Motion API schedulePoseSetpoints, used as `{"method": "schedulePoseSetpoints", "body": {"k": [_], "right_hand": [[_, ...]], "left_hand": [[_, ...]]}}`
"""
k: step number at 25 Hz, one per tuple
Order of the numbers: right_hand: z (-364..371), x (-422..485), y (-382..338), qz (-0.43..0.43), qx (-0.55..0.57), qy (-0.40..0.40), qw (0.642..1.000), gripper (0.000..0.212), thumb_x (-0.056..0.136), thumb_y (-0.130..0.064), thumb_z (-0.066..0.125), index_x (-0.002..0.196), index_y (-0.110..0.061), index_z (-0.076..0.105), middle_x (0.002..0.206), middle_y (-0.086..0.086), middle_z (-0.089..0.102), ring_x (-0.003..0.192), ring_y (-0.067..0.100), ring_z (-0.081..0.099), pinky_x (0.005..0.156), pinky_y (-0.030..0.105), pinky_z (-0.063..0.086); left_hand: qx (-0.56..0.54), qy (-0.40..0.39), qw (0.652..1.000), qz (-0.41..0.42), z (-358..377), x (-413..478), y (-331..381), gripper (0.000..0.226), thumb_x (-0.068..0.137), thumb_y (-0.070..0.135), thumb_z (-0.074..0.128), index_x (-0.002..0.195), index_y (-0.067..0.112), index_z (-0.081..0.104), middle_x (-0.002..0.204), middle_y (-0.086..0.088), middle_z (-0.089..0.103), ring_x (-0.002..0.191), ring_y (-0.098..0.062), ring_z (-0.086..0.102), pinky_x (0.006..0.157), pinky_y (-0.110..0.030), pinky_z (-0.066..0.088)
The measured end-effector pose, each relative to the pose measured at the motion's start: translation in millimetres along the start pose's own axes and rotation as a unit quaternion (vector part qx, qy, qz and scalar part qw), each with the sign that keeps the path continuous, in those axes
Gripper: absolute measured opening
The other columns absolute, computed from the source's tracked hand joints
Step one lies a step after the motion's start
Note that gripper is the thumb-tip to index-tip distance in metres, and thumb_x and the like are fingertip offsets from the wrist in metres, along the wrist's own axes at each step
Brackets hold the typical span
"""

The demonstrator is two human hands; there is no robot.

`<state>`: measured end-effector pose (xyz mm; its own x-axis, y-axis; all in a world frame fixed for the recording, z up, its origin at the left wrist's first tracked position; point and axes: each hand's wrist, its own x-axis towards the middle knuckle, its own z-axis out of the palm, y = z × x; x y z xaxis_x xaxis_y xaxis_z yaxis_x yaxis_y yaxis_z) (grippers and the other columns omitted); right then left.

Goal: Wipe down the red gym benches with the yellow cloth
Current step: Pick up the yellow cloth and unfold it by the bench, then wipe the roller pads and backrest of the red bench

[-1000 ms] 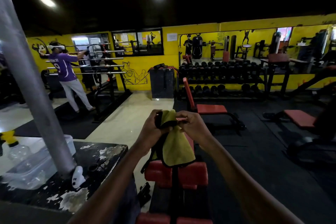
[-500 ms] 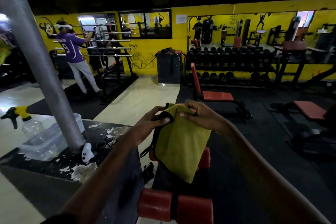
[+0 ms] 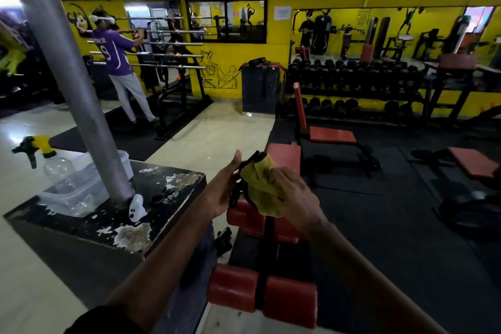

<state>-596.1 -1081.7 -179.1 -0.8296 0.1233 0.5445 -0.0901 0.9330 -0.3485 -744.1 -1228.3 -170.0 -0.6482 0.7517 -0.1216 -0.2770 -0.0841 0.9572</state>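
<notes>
Your right hand (image 3: 294, 194) and left hand (image 3: 223, 188) meet in the air above the near bench (image 3: 284, 156), with the cloth (image 3: 259, 184) bunched between them. It hangs over the bench's middle rollers (image 3: 244, 218) and does not touch the pad. Your right fingers are curled down over the yellow fabric and clutch it from the right. Your left thumb stands straight up beside the cloth's dark edge. The rest of your left fingers are hidden behind that edge, so you cannot tell whether they grip it or only rest against it. At the bench's near end a second pair of red rollers (image 3: 290, 302) sits below your forearms. Just left of the bench is a chipped black plinth (image 3: 108, 221) with a grey pillar (image 3: 73, 89) rising from it. A white controller (image 3: 137, 207), a clear tub (image 3: 78, 188) and a spray bottle (image 3: 47, 156) sit around the pillar's foot. Beyond the bench's far end stands a second bench (image 3: 332, 134) with its back upright, and behind that a dumbbell rack (image 3: 352, 76). Well to the bench's right lies a third bench (image 3: 473, 161). Far off to its left, a person (image 3: 116, 54) in a purple shirt faces a barbell rack.
</notes>
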Motion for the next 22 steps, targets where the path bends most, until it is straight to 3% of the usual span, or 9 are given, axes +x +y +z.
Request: {"method": "schedulePoseSetpoints", "body": {"k": [3, 6, 8, 10, 12, 14, 17, 19, 22], "right_hand": [[27.8, -14.8, 2.6, -0.002, 0.04, -0.041, 0.998, 0.03, 0.087, -0.022, 0.062, 0.115, -0.01, 0.062, 0.122, 0.003, 0.061, 0.11, 0.023, 0.058, 0.081, 0.02, 0.043], [39.6, -33.8, 0.1, -0.021, 0.098, -0.033, 0.994, 0.026, 0.093, -0.027, 0.069, 0.115, -0.014, 0.066, 0.123, -0.002, 0.064, 0.112, 0.009, 0.061, 0.09, 0.012, 0.046], [42.6, -44.9, 0.5, 0.05, 0.141, 0.023, 0.989, 0.029, 0.091, -0.027, 0.072, 0.117, -0.016, 0.063, 0.121, -0.004, 0.061, 0.108, -0.006, 0.058, 0.084, 0.002, 0.042], [47.4, -52.1, 12.2, 0.158, 0.195, -0.002, 0.968, 0.054, 0.084, -0.03, 0.08, 0.129, -0.02, 0.052, 0.124, -0.012, 0.05, 0.11, -0.012, 0.049, 0.081, 0.003, 0.043], [54.6, -59.8, 27.6, 0.22, 0.29, -0.119, 0.924, 0.07, 0.075, -0.046, 0.084, 0.134, -0.035, 0.048, 0.128, -0.015, 0.054, 0.118, 0.002, 0.054, 0.089, 0.02, 0.053], [71.7, -70.4, 36.3, 0.252, 0.38, -0.202, 0.867, 0.064, 0.073, -0.049, 0.085, 0.129, -0.043, 0.054, 0.126, -0.008, 0.065, 0.118, 0.016, 0.062, 0.097, 0.042, 0.056], [94.6, -87.3, 34.0, 0.282, 0.376, -0.238, 0.85, 0.058, 0.078, -0.04, 0.084, 0.13, -0.037, 0.057, 0.122, -0.007, 0.069, 0.114, 0.012, 0.066, 0.101, 0.049, 0.053], [110.7, -98.0, 28.8, 0.321, 0.347, -0.235, 0.849, 0.06, 0.079, -0.041, 0.082, 0.132, -0.034, 0.054, 0.12, -0.007, 0.067, 0.111, 0.011, 0.065, 0.1, 0.045, 0.053], [132.8, -114.1, 25.5, 0.37, 0.228, -0.202, 0.878, 0.058, 0.081, -0.042, 0.077, 0.124, -0.027, 0.041, 0.108, -0.008, 0.059, 0.096, 0.013, 0.062, 0.082, 0.038, 0.053]], "left_hand": [[0.071, -0.015, 0.997, 0.026, 2.2, 1.6, -8.0, 0.048, 0.083, 0.036, 0.078, 0.126, 0.019, 0.066, 0.121, -0.016, 0.07, 0.11, -0.034, 0.068, 0.092, -0.045, 0.056], [0.107, 0.042, 0.992, 0.05, -3.8, 4.1, -25.4, 0.04, 0.077, 0.004, 0.081, 0.113, 0.02, 0.073, 0.115, -0.012, 0.074, 0.11, -0.035, 0.068, 0.095, -0.049, 0.056], [0.057, 0.036, 0.996, 0.051, -14.0, -2.1, -40.6, 0.042, 0.072, -0.002, 0.077, 0.11, 0.016, 0.073, 0.117, -0.014, 0.072, 0.105, -0.036, 0.069, 0.087, -0.046, 0.056], [0.018, 0.012, 0.999, 0.042, -22.6, -11.2, -57.0, 0.041, 0.068, -0.002, 0.073, 0.104, 0.016, 0.068, 0.11, -0.013, 0.07, 0.087, -0.027, 0.066, 0.069, -0.032, 0.052], [-0.014, -0.006, 0.999, 0.028, -26.4, -18.1, -75.9, 0.039, 0.067, -0.007, 0.07, 0.098, 0.016, 0.064, 0.106, -0.016, 0.061, 0.085, -0.023, 0.062, 0.065, -0.029, 0.05], [-0.028, -0.008, 0.999, 0.015, -30.1, -22.1, -96.1, 0.038, 0.068, -0.011, 0.068, 0.093, 0.017, 0.066, 0.111, -0.018, 0.059, 0.097, -0.029, 0.061, 0.077, -0.034, 0.052], [0.003, 0.021, 1.0, -0.017, -41.0, -22.9, -129.2, 0.037, 0.07, -0.006, 0.07, 0.092, 0.024, 0.069, 0.106, -0.017, 0.064, 0.098, -0.031, 0.063, 0.086, -0.041, 0.052], [0.083, 0.059, 0.994, -0.045, -56.2, -22.8, -156.5, 0.032, 0.074, 0.013, 0.08, 0.1, 0.028, 0.068, 0.11, -0.009, 0.069, 0.102, -0.03, 0.067, 0.09, -0.045, 0.053], [0.174, 0.133, 0.972, -0.082, -82.8, -31.5, -194.7, 0.022, 0.085, 0.035, 0.072, 0.105, 0.034, 0.064, 0.111, -0.005, 0.069, 0.1, -0.029, 0.07, 0.09, -0.052, 0.056]]}}
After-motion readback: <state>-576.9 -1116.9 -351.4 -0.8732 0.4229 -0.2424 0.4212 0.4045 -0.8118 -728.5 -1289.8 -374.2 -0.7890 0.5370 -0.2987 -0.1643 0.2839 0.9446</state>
